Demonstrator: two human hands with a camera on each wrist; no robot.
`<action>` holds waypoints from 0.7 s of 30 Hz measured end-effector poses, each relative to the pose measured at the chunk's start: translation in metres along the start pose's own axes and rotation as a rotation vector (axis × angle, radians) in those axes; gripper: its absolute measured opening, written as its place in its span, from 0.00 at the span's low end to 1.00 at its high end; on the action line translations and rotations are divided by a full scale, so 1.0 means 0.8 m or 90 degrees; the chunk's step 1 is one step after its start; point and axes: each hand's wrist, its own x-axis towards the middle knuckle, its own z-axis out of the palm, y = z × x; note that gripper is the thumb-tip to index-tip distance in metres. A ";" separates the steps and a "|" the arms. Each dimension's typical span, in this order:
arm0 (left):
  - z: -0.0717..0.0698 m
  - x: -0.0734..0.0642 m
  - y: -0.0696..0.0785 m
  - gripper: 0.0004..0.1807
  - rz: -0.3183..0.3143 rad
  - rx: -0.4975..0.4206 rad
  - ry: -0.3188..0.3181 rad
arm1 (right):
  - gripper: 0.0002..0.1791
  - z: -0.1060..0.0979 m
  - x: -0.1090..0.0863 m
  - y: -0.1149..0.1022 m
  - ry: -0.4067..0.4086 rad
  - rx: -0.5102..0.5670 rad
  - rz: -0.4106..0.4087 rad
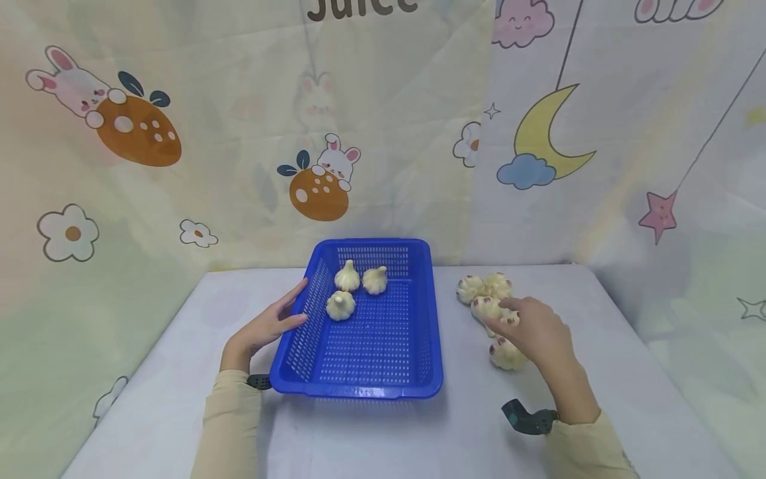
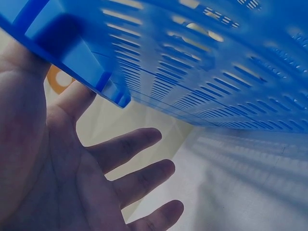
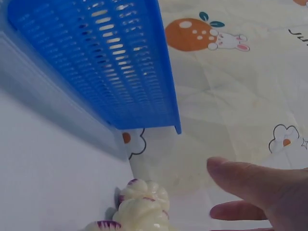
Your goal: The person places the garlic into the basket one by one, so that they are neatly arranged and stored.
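Note:
A blue plastic basket (image 1: 383,359) stands on the white table, with garlic bulbs (image 1: 340,305) grouped toward its back left. My left hand (image 1: 269,329) is at the basket's left side, thumb and index finger against the rim (image 2: 72,79); its other fingers spread straight below the rim. To the right of the basket, several more garlic bulbs (image 1: 507,354) with purple marks lie in a cluster. Over this cluster hovers my right hand (image 1: 535,329), thumb and fingers extended and apart, partly covering some bulbs. In the right wrist view, the bulbs (image 3: 142,214) show beside the fingers, with nothing held.
A printed cloth (image 1: 395,133) with rabbits, flowers and a moon hangs right behind the table (image 1: 353,439). Dark wrist-worn devices (image 1: 529,419) show at both cuffs. Wide table surface lies in front of the basket and on either side.

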 end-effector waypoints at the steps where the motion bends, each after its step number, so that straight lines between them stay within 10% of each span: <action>1: 0.000 0.000 -0.001 0.41 0.003 0.001 -0.002 | 0.38 0.000 0.000 0.002 -0.012 -0.006 0.001; 21: 0.002 -0.004 0.008 0.41 0.000 0.006 0.004 | 0.23 0.014 0.006 0.019 -0.118 -0.014 0.012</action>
